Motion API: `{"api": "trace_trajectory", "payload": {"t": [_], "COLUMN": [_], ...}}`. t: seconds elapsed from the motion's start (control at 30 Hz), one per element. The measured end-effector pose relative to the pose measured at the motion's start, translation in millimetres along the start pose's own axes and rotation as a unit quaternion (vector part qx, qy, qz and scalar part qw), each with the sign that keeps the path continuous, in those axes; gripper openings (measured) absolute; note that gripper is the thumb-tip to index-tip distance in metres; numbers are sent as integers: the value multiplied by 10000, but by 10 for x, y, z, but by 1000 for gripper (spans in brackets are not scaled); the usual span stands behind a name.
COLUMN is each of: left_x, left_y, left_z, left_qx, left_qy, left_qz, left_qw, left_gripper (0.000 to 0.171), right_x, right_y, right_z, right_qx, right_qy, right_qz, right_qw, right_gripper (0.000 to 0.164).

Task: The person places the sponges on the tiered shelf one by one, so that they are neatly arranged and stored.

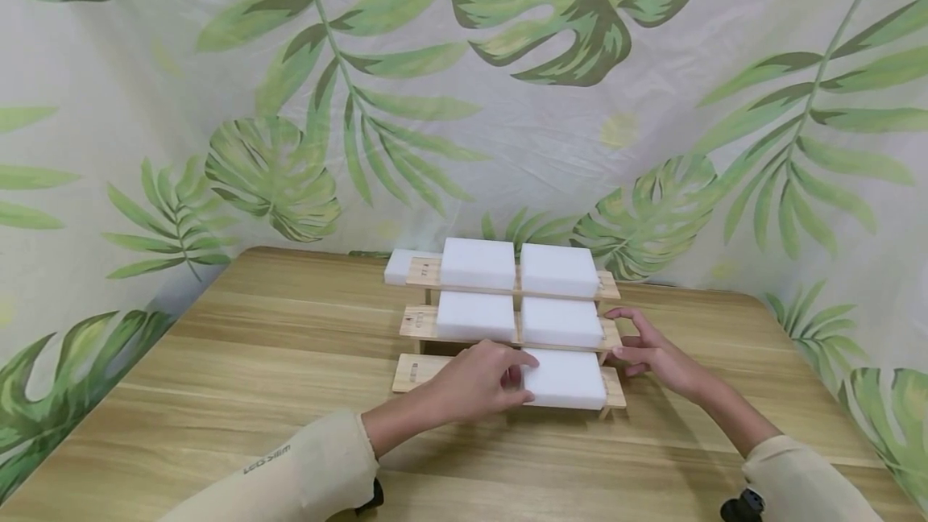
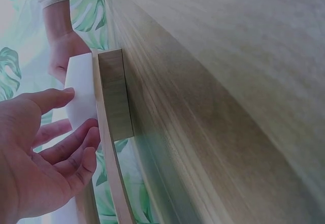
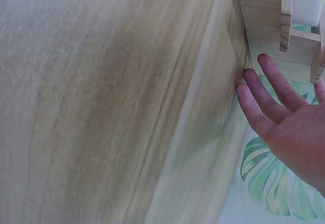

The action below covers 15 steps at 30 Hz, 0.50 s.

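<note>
A three-tier wooden stepped rack (image 1: 415, 372) stands on the table, bearing white rectangular foam blocks. At its lowest step, my left hand (image 1: 482, 381) pinches the left end of the front foam block (image 1: 565, 379) between thumb and index finger. In the left wrist view the thumb lies against the foam block (image 2: 80, 94), and the other fingers bend loosely near its end. My right hand (image 1: 656, 353) is beside the rack's right end, index finger and thumb close to the middle board. The right wrist view shows its fingers (image 3: 274, 89) extended and apart, holding nothing.
Two foam blocks sit on the top board (image 1: 424, 271) and two on the middle board (image 1: 417, 321). Another white block (image 1: 400, 267) is behind the rack at the left. A leaf-patterned cloth (image 1: 536, 127) hangs behind the wooden table (image 1: 275, 345).
</note>
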State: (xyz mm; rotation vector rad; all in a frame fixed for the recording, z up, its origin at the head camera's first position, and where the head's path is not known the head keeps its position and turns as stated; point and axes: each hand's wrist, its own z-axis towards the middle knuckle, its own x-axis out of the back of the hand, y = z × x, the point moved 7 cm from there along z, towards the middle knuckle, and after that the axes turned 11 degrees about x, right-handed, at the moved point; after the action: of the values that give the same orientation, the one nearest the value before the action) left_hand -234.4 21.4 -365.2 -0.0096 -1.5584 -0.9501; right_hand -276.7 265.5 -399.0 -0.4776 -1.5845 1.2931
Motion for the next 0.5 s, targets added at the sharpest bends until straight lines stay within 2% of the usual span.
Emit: {"api": "trace_trajectory", "payload": {"t": [0.5], "left_x": [-28], "left_y": [-10], "left_z": [64], "left_qx": [-68], "left_qy": [71], "left_qz": [23], "left_qw": [9999], "left_gripper": [32], "right_x": [1], "right_y": [-7], "right_z": [2], "right_qx": [35], "right_qy": [-27], "right_qz": [20], "right_qw": [10000], "right_gripper": [59]}}
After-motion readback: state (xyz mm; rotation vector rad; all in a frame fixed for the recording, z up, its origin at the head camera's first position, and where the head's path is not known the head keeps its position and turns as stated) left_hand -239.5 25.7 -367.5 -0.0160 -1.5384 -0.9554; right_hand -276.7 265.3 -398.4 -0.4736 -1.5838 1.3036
